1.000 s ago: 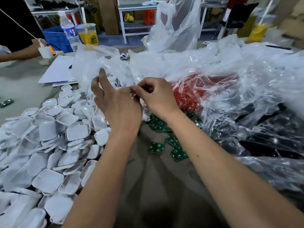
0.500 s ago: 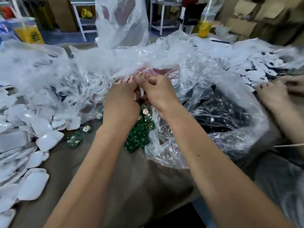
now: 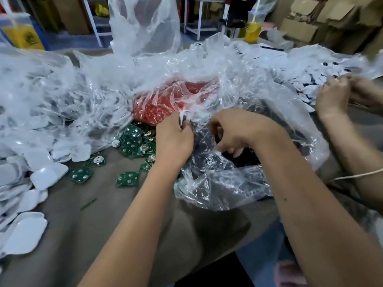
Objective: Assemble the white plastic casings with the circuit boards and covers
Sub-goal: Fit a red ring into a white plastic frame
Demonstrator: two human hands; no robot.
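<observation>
White plastic casings [image 3: 44, 177] lie heaped along the table's left side. Green circuit boards [image 3: 135, 145] are scattered at the centre, just left of my hands. My left hand [image 3: 174, 139] pinches a small white piece together with the rim of a clear plastic bag [image 3: 219, 183]. My right hand [image 3: 234, 131] is curled with its fingers inside that bag's mouth, over dark parts [image 3: 242, 157]; what it holds is hidden. A bag of red parts [image 3: 172, 100] sits right behind my hands.
Crumpled clear plastic sheeting [image 3: 72, 94] covers the back of the table. Another person's hands [image 3: 339, 94] work at the right, over more white pieces [image 3: 310, 73]. A yellow drink cup [image 3: 251, 31] stands at the far back; cardboard boxes [image 3: 323, 23] are behind it.
The view has swung right, away from the casing pile. Both my hands moved from the red parts' bag to the bag of dark parts, and my right hand went into its mouth.
</observation>
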